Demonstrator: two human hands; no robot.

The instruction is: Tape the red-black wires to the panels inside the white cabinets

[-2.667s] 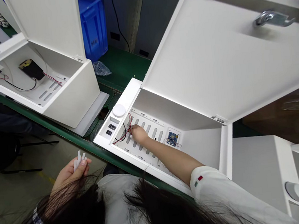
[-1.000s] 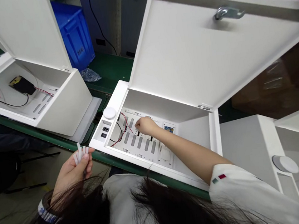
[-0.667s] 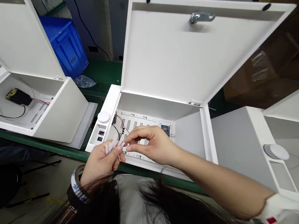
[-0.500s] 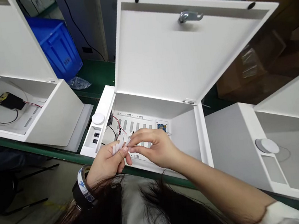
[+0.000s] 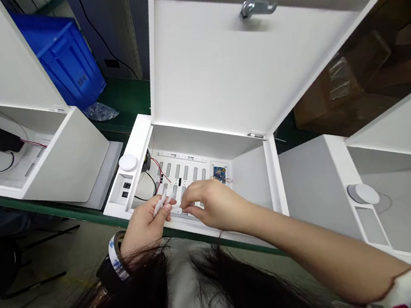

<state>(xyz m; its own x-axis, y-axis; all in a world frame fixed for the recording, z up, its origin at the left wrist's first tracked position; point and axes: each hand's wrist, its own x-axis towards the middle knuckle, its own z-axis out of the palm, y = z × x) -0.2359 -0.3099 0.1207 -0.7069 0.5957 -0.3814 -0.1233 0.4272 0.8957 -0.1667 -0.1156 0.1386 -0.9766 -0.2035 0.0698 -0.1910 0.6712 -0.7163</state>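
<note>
My left hand is closed on several thin white strips, which fan out between thumb and fingers. Just to its right, my right hand is pinched, thumb against fingertips; whatever it holds is too small or hidden to make out. Both hands are over the front edge of an open white box. Inside the box lie a slotted white plate, red wires, a black cable and a small blue circuit board. A roll of tape hangs around my left wrist.
The box's raised lid carries a metal latch. Similar open boxes stand to the left and right. Behind are a blue bin, a plastic bag and cardboard boxes. Everything rests on a green bench.
My right hand has drawn away from the strips, leaving a small gap between the hands. My left hand still holds the strips. The view has shifted slightly.
</note>
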